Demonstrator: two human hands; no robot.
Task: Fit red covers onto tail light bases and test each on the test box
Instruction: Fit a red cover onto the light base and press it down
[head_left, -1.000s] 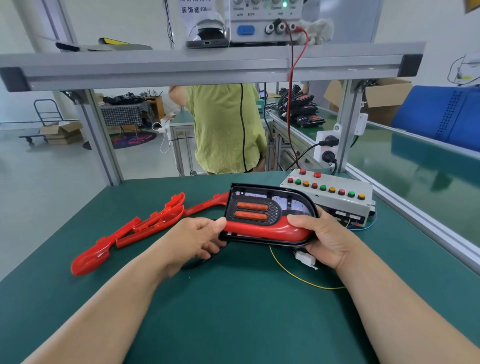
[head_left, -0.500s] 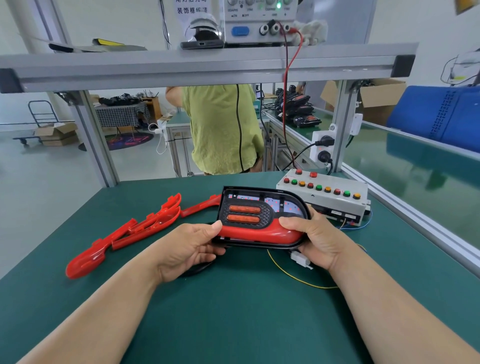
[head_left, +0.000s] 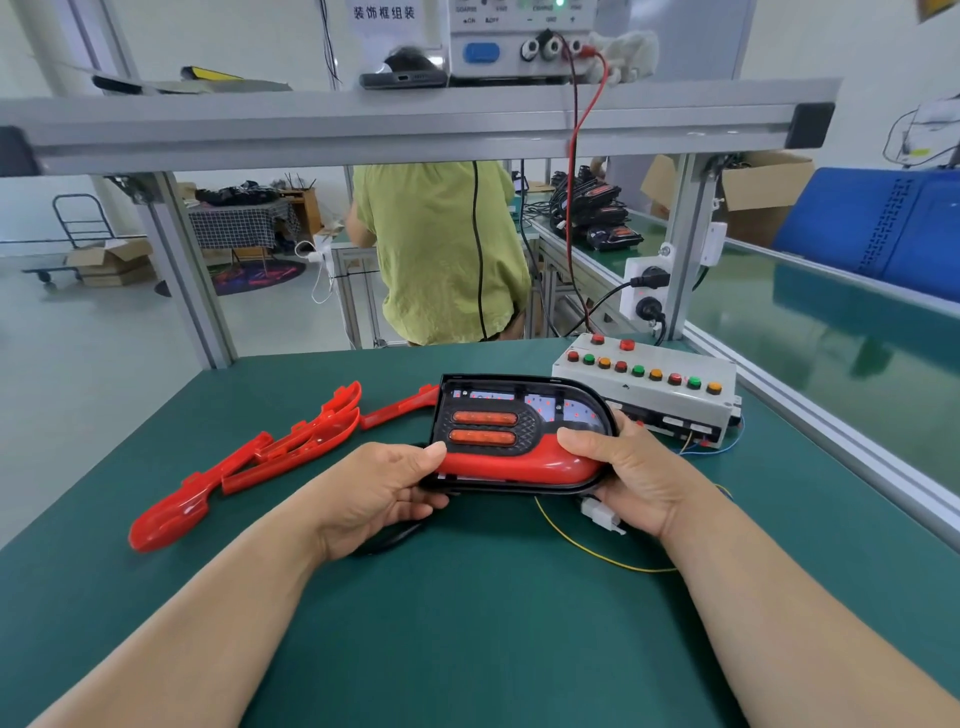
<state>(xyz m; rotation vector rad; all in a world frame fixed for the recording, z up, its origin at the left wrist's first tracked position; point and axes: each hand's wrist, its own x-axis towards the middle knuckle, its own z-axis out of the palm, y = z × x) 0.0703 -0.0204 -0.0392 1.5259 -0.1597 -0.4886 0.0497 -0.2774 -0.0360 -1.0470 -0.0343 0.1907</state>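
Note:
I hold a black tail light base (head_left: 519, 415) tilted up over the green table (head_left: 467, 623), a red cover (head_left: 514, 462) sitting along its lower edge. My left hand (head_left: 379, 493) grips its left end, thumb on the red cover. My right hand (head_left: 634, 478) grips the rounded right end, thumb on top. A white connector (head_left: 602, 517) and yellow wire (head_left: 587, 551) hang below it. The grey test box (head_left: 649, 389) with coloured buttons lies just behind, to the right. Loose red covers (head_left: 244, 462) lie on the left.
An aluminium frame shelf (head_left: 415, 124) crosses overhead, carrying a power supply (head_left: 519, 36) with a red lead running down. A person in a green shirt (head_left: 441, 249) stands behind the table. A socket block (head_left: 644, 291) is fixed to the right post.
The tail light base has stayed in both hands, with the grip unchanged. Only the view has shifted slightly.

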